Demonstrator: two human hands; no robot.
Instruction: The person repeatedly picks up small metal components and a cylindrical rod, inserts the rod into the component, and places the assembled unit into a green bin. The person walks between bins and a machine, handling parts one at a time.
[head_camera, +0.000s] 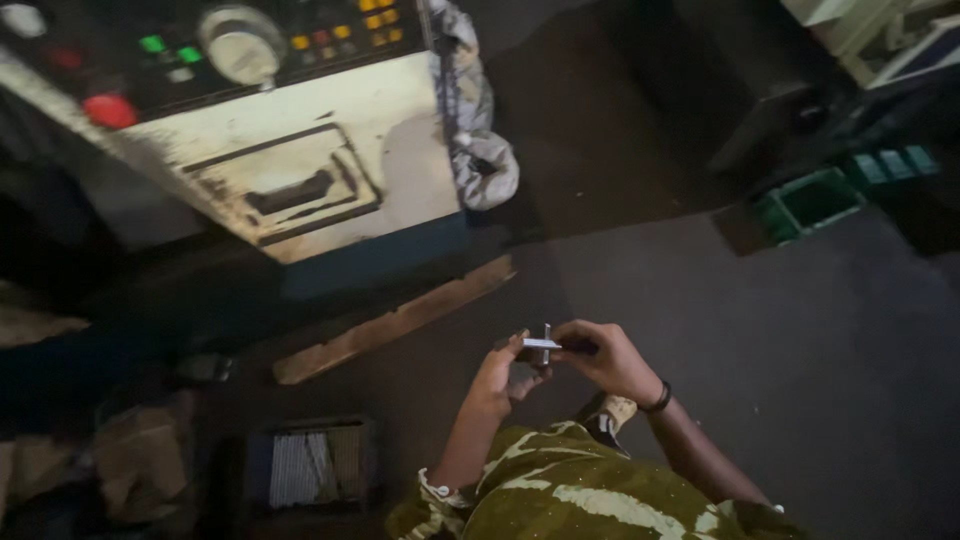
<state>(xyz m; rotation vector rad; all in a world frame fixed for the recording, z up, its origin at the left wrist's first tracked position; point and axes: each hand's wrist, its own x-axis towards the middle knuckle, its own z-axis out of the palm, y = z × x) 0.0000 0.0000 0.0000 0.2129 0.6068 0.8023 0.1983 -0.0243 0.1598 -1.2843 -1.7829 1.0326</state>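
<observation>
Both hands meet in front of my body above a dark floor. My left hand (502, 375) and my right hand (608, 358) together grip a small shiny metal part (541, 344), cross-shaped with a thin rod through a short bar. The fingertips of each hand pinch it from either side. A dark band circles my right wrist (658, 398). My olive patterned shirt (590, 495) fills the bottom of the view.
A machine control panel (300, 170) with coloured buttons, a dial and a red knob stands at upper left, a grey rag (478, 150) hanging off its edge. A wooden plank (395, 320) lies on the floor. A crate of metal rods (310, 465) sits lower left. Green crates (808, 203) stand at right.
</observation>
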